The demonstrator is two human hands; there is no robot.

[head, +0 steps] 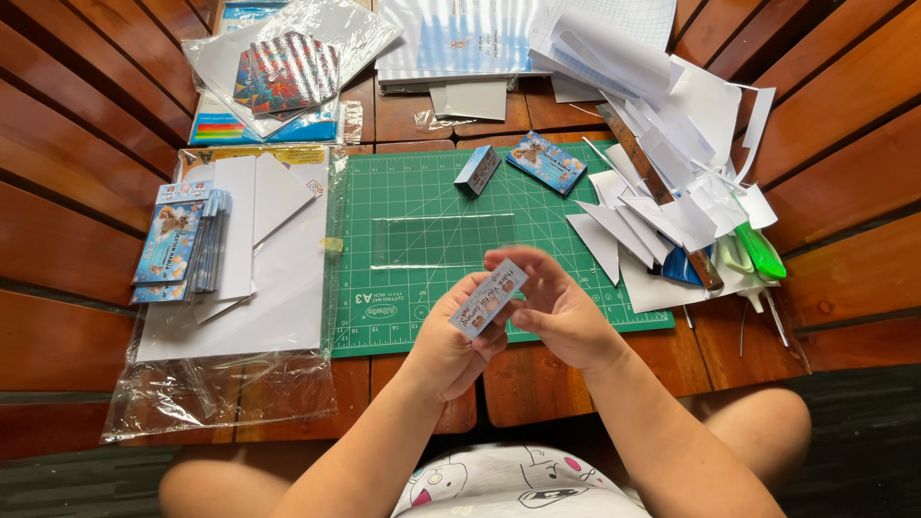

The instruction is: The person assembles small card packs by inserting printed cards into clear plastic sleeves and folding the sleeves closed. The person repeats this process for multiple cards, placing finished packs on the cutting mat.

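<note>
Both hands meet over the near edge of the green cutting mat [422, 192], and between them sits a small printed paper box [489, 295], pale blue and white, tilted with one long face turned up toward the camera. The left hand [451, 341] pinches its lower end between thumb and fingertips, closed on the box; the right hand [556, 312] curls around the upper end, fingers narrow and touching its edges, so the box is held at both ends above the mat and clear of it.

The box looks very light and hollow, folded from thin card, so it likely crushes or dents under a firm squeeze. Its faces seem smooth, perhaps a little slick. The safest hold appears to be along the folded edges and corners, where the card is stiffest, rather than on the flat panels.

Farther up the mat stands a second small blue box [477, 170], with a flat printed card [547, 162] just beside it. A stack of printed cards [182, 245] lies to the left on white sheets [278, 288] in clear plastic. To the right, a heap of white paper offcuts [672, 163] covers a ruler [662, 197], near green-handled scissors [758, 251]
</note>
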